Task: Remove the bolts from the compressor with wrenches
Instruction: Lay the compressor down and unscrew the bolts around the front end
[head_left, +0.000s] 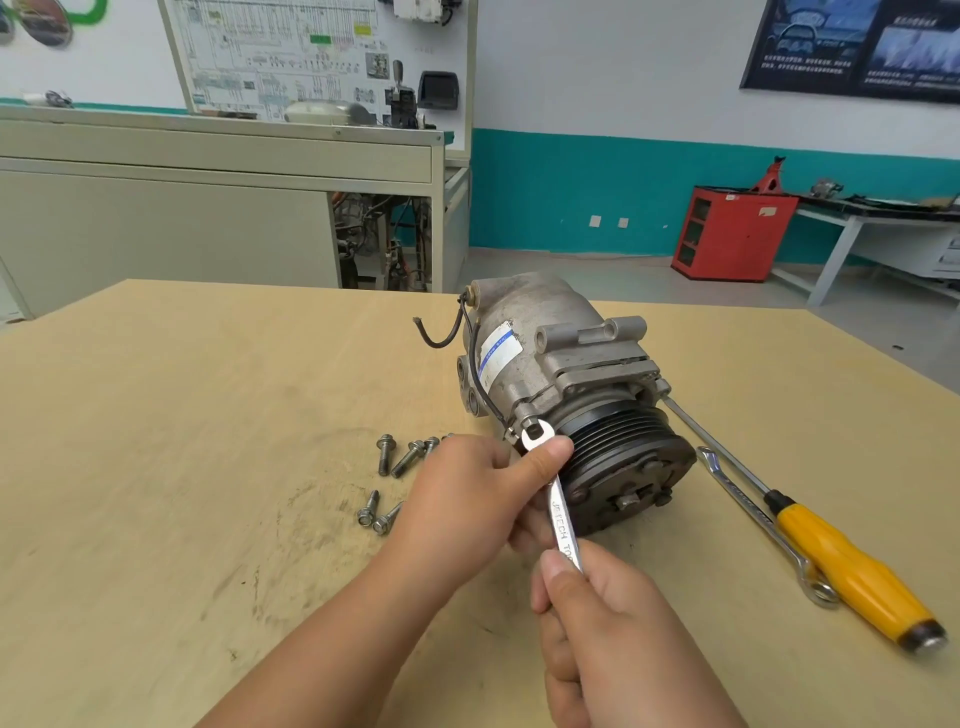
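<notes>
Left hand (467, 499) and right hand (608, 623) grip the chrome wrench (563, 519) against the dull grey compressor (540, 332).

Wall: white-and-teal painted wall (571, 104), 12 o'clock.
Cabinet: red metal cabinet (743, 234), 2 o'clock.
Bench: grey metal workbench (156, 223), 10 o'clock.

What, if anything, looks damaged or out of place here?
The black wire on the compressor ends in a bare, loose tip curling over the table, apparently cut. The loose bolts and the held wrench look normal.
</notes>
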